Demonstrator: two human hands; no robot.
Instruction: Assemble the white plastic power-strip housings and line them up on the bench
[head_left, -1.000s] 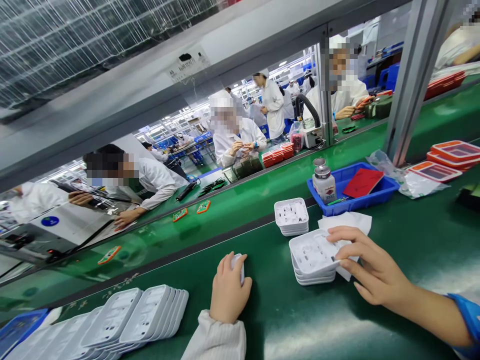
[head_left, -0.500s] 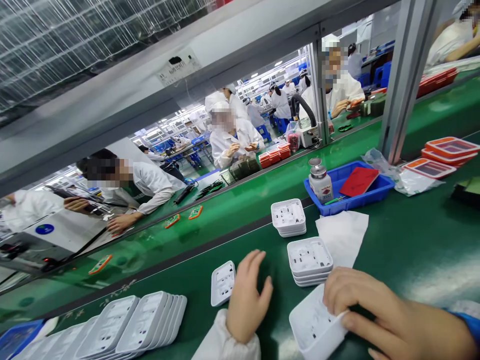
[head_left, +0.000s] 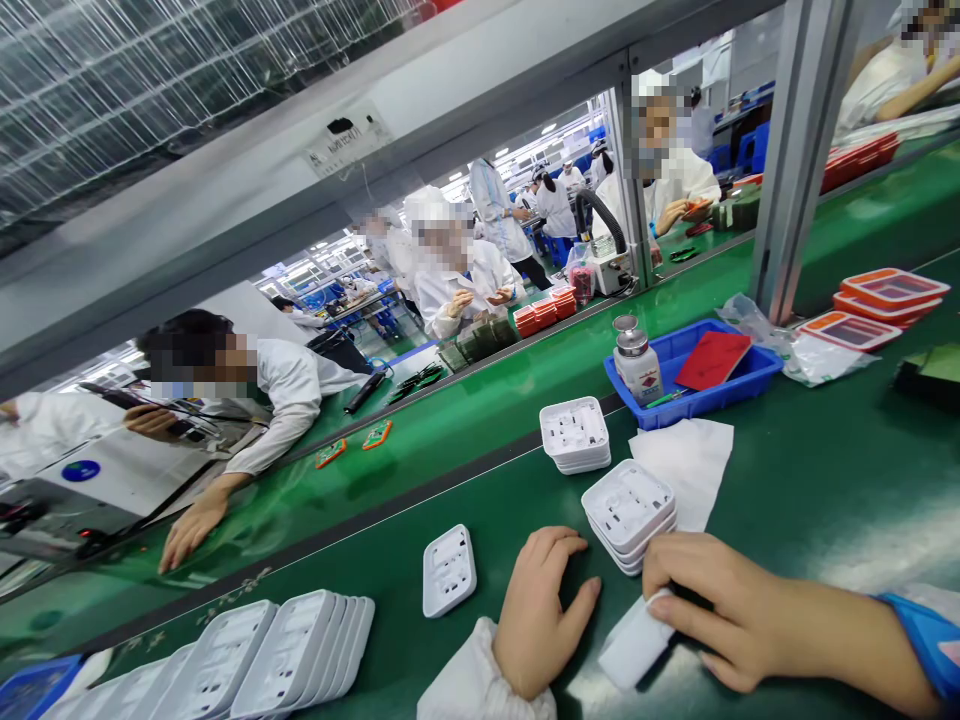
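My right hand (head_left: 720, 610) is closed on a white plastic cover (head_left: 634, 645), gripping its upper edge near the bench's front. My left hand (head_left: 541, 610) rests just left of that cover, fingers curved and apart, holding nothing. A single white cover (head_left: 448, 570) lies flat to the left of my left hand. A short stack of white covers (head_left: 630, 512) sits right behind my hands, partly on a white cloth (head_left: 686, 460). Another small stack of covers (head_left: 575, 434) stands further back.
A long fanned row of white covers (head_left: 292, 650) lies at the front left. A blue tray (head_left: 694, 372) holds a dispenser bottle (head_left: 636, 362) and a red card. Red-rimmed trays (head_left: 874, 310) sit at the right. Other workers sit across a moving green belt (head_left: 465, 410).
My right hand took a cover from the near stack, brought it down to the front and turned it over. My left hand let go of the single cover and moved right.
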